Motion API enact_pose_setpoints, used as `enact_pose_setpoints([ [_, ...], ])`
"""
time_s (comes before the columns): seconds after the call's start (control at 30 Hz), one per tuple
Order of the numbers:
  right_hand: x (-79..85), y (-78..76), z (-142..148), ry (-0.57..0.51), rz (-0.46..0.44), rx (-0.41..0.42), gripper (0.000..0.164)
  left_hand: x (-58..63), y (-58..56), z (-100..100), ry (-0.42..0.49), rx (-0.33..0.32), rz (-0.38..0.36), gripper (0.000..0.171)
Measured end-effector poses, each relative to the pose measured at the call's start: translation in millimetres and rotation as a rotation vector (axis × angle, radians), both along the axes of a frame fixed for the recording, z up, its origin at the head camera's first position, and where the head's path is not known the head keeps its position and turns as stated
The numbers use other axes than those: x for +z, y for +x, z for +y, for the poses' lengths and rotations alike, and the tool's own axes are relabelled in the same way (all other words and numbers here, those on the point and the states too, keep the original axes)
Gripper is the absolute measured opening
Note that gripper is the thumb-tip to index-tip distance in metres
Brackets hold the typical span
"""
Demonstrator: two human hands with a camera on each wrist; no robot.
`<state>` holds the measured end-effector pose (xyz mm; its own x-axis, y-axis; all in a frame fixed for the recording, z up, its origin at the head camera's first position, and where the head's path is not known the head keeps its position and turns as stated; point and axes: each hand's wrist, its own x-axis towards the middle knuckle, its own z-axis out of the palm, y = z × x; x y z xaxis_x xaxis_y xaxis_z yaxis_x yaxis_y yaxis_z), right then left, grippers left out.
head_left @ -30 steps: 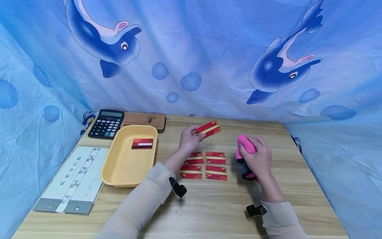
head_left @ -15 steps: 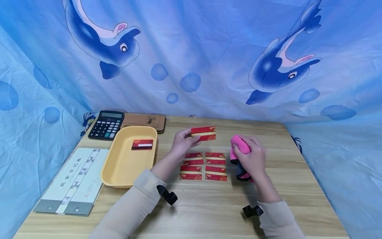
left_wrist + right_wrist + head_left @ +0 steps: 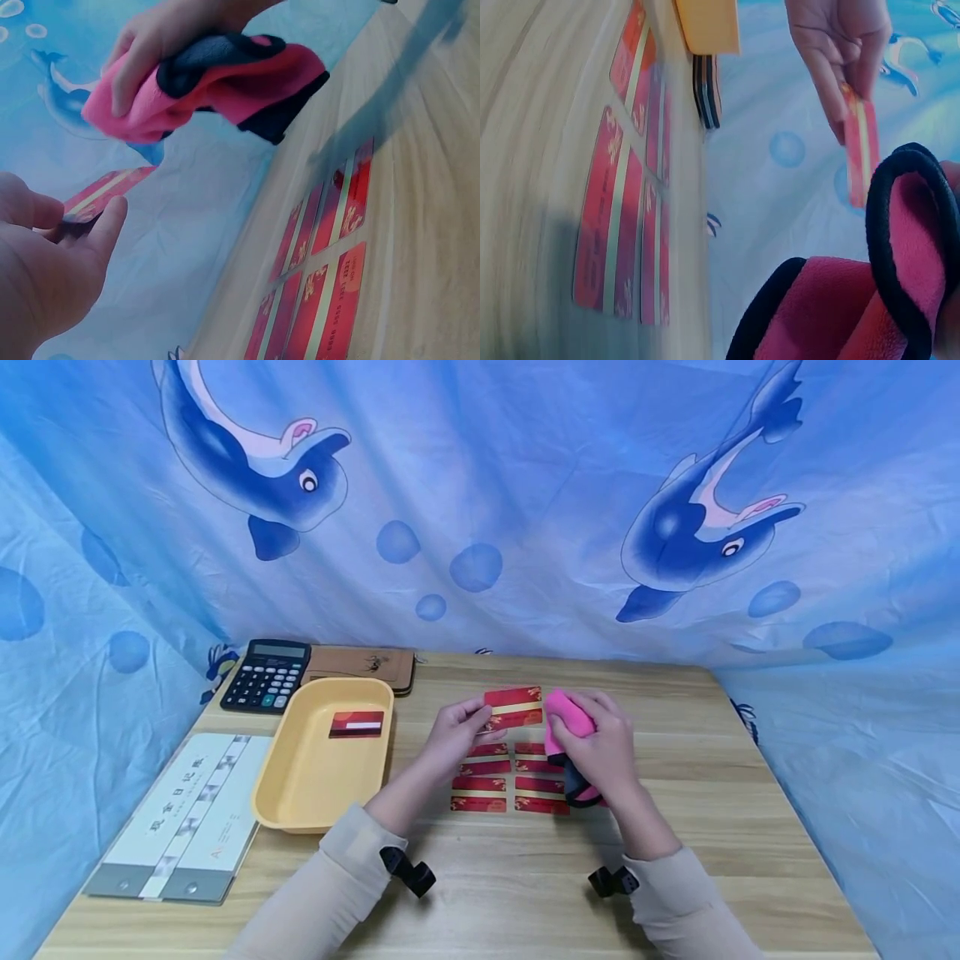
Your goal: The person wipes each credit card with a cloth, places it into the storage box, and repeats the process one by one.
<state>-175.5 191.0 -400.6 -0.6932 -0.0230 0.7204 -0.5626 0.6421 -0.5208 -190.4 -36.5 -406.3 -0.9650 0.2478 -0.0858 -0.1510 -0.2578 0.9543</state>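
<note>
My left hand (image 3: 452, 737) pinches a red bank card (image 3: 513, 707) with a gold stripe by its left end, raised above the table. The wrist views show thumb and fingers on that end of the card. My right hand (image 3: 602, 745) grips a bunched pink cloth (image 3: 567, 724) with dark edging, held close to the right end of the card. Part of the cloth hangs below the fingers and overlaps the cards beneath in the head view. Several matching red cards (image 3: 478, 794) lie in two rows on the table below both hands.
A yellow tray (image 3: 266, 814) left of the cards holds one red card (image 3: 356, 724), striped side up. Behind it are a black calculator (image 3: 266, 676) and a brown wallet-like case (image 3: 360, 666). A white and grey ledger (image 3: 180, 818) lies at the left edge. A blue dolphin curtain (image 3: 480, 485) hangs behind.
My right hand has brought the cloth leftward, up to the held card. My left hand has drawn the card slightly left and lower, and the card is turned to a more level angle.
</note>
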Motion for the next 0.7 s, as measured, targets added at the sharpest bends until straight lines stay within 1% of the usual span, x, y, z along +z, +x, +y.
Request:
enact_pose_setpoints([
  [0.13,1.7,-1.2,-11,0.047,-0.006,-0.059,0.035,0.2,6.1,3,0.013,-0.041,0.034,0.041],
  [0.23,1.5,-2.8,-14,0.09,0.015,-0.116,0.036,0.5,9.4,6,0.015,-0.06,0.052,0.044],
  [0.37,1.3,-3.0,-19,0.137,0.028,-0.141,0.036,0.4,10.6,9,0.009,-0.087,0.093,0.04],
  [0.5,1.3,0.2,-30,0.171,0.017,-0.108,0.035,-2.3,9.8,13,-0.012,-0.097,0.148,0.037],
  [0.7,1.9,8.2,-50,0.208,0.05,-0.001,0.033,-6.0,10.0,16,-0.074,-0.099,0.2,0.038],
])
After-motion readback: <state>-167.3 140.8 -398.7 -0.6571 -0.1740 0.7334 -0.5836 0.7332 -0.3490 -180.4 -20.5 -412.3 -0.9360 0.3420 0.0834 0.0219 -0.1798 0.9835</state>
